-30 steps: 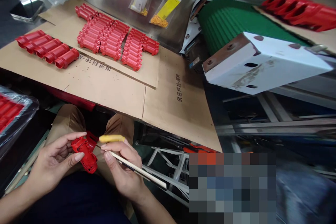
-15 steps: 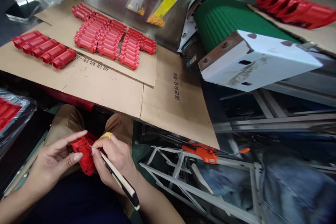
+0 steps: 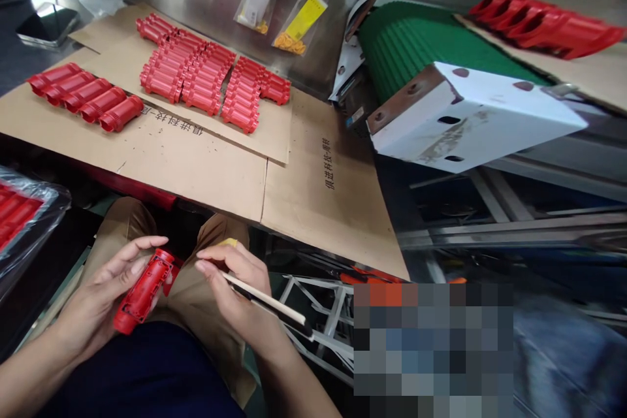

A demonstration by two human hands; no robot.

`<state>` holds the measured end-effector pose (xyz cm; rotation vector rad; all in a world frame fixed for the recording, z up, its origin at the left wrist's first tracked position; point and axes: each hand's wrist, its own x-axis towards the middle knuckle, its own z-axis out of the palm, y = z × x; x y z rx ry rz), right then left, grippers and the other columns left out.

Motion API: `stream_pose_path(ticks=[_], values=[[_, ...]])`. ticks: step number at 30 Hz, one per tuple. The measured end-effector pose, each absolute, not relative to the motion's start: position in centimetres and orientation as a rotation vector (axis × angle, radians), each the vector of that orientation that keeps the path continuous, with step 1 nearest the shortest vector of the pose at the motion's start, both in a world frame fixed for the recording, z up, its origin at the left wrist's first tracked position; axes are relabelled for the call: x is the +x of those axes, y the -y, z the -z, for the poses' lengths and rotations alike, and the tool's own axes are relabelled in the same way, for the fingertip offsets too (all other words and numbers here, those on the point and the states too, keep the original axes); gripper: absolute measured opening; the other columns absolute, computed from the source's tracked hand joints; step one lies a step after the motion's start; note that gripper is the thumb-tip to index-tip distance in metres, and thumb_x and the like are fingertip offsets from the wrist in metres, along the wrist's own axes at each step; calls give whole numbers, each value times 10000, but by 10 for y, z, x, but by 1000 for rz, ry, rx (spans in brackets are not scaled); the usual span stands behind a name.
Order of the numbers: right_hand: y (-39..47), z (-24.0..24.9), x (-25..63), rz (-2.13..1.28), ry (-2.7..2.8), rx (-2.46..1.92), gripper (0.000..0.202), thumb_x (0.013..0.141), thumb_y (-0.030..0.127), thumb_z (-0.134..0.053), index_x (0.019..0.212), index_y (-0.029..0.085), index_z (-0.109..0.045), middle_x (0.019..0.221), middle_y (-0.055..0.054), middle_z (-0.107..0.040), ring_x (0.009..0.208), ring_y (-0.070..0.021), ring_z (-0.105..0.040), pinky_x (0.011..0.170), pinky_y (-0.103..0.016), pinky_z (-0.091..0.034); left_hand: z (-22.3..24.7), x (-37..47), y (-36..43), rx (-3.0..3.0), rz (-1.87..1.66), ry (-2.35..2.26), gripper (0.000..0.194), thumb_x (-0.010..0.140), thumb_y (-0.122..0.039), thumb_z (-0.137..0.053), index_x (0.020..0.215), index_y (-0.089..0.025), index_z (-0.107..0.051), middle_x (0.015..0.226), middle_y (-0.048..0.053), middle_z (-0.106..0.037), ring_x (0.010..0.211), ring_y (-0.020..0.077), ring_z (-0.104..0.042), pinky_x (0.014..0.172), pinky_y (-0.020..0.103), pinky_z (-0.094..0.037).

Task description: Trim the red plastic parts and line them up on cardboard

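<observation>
Above my lap, my left hand (image 3: 100, 290) grips a red plastic tubular part (image 3: 145, 289) with a cut-out, notched side facing up. The part lies tilted, its upper end leaning right. My right hand (image 3: 240, 290) pinches a slim tool with a cream-and-black handle (image 3: 279, 307), to the right of the part and apart from it. The tool's tip is too small to make out. Yellow wrapping (image 3: 229, 243) shows on a finger of that hand. Another red piece (image 3: 170, 277) is partly visible behind the held part.
Cardboard (image 3: 210, 173) covers the table, bearing a front row of red tubes (image 3: 93, 96) and a block of several more (image 3: 191, 68). A plastic-lined bin (image 3: 56, 199) of red parts stands left. A green conveyor (image 3: 406, 46) with a white metal end (image 3: 470, 124) juts in at right.
My right hand has drawn the tool away from the red part, to the right. My left hand has turned the part so its cut-out side shows more and its lower end swings left.
</observation>
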<state>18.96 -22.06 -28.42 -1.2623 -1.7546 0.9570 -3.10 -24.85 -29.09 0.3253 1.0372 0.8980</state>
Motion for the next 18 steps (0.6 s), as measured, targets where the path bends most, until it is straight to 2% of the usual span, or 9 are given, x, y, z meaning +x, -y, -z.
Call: stream_pose_path(ticks=[2,5,8,13,18], values=[[220,284,179,-1089,1690,-1253,139,991,277,-668,1005,211,-789,882,-42,-778,776,-163,-694,716,-284,-540,293,-30,249,290,-855,-1000,551,876,-461,-820,1365,-242,-690,973,113,-776,798,201,-703,658,240,-545],[219,288,170,-1442,1510,-1259,187,965,333,-679,891,187,-769,721,-4,-723,600,-126,-632,563,-233,-496,297,-29,248,285,-828,-906,462,925,-452,-768,1318,-215,-716,887,126,-776,616,136,-617,539,200,-446],[217,291,170,-1484,1476,-1294,247,969,370,-662,829,178,-730,647,17,-655,518,-98,-551,483,-203,-423,300,-29,245,269,-800,-860,448,962,-446,-723,1331,-192,-724,781,122,-762,491,85,-517,478,179,-372],[214,294,175,-1328,1618,-1342,282,1000,389,-640,837,182,-743,685,-9,-680,562,-111,-574,481,-201,-415,300,-29,240,197,-797,-860,400,934,-405,-774,1269,-186,-768,759,115,-748,631,148,-648,473,158,-368],[207,299,177,-1378,1571,-1320,305,1001,408,-638,828,179,-739,673,-6,-656,554,-110,-554,471,-202,-405,302,-26,240,233,-789,-875,433,930,-462,-765,1269,-193,-759,758,103,-741,626,152,-645,476,171,-383]])
